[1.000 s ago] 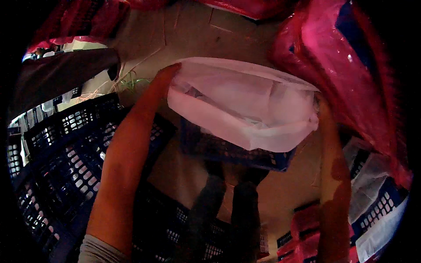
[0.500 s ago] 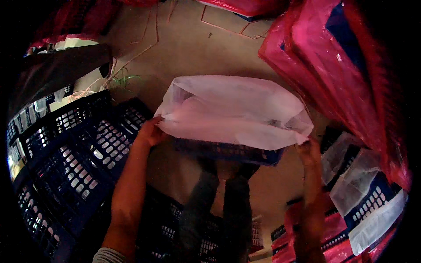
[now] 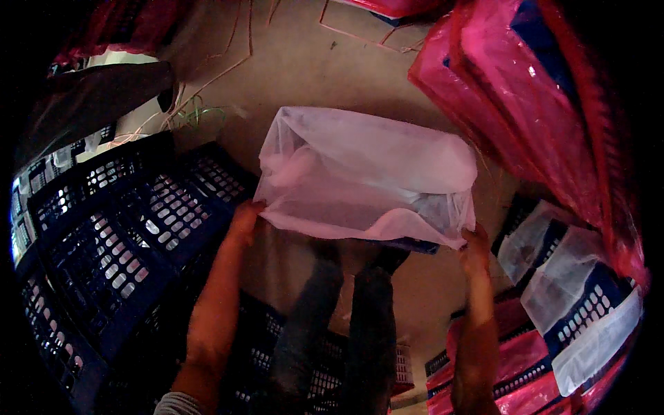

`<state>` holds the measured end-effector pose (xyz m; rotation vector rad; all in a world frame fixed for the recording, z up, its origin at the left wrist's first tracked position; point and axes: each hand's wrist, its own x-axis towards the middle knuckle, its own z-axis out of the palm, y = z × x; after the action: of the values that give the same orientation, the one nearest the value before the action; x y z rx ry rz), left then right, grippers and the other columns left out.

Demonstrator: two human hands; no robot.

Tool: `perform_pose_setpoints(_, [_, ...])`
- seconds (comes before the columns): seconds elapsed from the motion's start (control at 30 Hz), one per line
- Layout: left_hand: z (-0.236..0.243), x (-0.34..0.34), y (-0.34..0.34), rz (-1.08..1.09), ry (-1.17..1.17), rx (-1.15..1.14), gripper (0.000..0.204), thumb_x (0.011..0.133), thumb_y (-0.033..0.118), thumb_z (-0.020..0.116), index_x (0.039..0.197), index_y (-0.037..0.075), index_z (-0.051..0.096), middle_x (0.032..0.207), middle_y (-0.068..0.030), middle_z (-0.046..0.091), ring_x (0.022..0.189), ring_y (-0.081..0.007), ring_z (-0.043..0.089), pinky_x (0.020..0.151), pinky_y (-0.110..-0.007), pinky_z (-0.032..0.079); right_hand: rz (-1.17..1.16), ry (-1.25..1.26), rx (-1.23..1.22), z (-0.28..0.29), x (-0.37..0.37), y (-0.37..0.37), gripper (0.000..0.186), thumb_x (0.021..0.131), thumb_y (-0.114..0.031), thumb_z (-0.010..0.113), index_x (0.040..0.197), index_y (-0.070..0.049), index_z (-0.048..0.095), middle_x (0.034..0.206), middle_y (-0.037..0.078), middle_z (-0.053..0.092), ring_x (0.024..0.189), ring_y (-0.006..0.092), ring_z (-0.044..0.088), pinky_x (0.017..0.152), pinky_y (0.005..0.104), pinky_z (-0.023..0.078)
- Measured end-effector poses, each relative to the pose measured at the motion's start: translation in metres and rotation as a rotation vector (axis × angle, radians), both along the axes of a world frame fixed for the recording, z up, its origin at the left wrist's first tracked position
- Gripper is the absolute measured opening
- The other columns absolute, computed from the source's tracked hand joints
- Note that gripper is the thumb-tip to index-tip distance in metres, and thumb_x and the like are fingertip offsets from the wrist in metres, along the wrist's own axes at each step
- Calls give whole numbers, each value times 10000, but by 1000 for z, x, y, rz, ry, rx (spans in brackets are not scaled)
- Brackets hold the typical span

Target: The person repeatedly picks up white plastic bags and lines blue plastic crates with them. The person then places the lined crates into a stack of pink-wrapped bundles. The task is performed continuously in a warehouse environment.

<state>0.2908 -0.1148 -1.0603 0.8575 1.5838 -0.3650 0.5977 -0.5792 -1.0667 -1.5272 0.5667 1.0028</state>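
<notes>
White, thin, translucent sheeting forms the liner, spread over a dark blue crate in front of the person's legs. Only a strip of the crate shows under the liner's near edge; the rest is covered. Left hand is closed on the near left corner of the liner, right hand on the near right corner. The hands are well apart, the near edge running between them.

Risks noted. Tearing is the first: the load appears to fall on two pinched corners of flimsy material. Uneven tension is the second: the near edge humps toward the right hand, so a harder pull on one side could skew the liner or drag the far edge inward. Whether that far edge is hooked over the crate's rim cannot be told. Third, clearance: perforated blue crates stand close to the left forearm, and pink-wrapped crates lie near the liner's right end; a wide swing could knock or snag either.
</notes>
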Motion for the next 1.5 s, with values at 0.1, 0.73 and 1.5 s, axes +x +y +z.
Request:
perform_pose_setpoints(0.1, [-9, -8, -9, 220, 44, 44, 435, 944, 319, 611, 1281, 43, 584, 1149, -106, 656, 979, -274, 636, 841, -369, 523, -143, 27, 59, 6, -9, -3, 430, 880, -110, 628, 1297, -27, 562, 1213, 90, 637, 1070, 230, 625, 908, 369, 514])
perform_pose_setpoints(0.73, [-85, -72, -16, -557, -41, 145, 297, 943, 244, 561, 1155, 68, 672, 927, -39, 673, 766, -182, 597, 634, -314, 460, 242, 313, -476, -71, -76, -28, 221, 887, -223, 632, 1022, -49, 632, 759, 81, 614, 566, 215, 555, 479, 349, 431])
perform_pose_setpoints(1.5, [-81, 132, 96, -509, -476, 254, 326, 962, 283, 519, 1113, 45, 684, 1115, -170, 690, 985, -262, 658, 856, -396, 523, -32, 100, 18, -95, 146, 104, 572, 964, -465, 584, 1368, -61, 553, 1310, 88, 607, 1143, 244, 572, 1008, 392, 463])
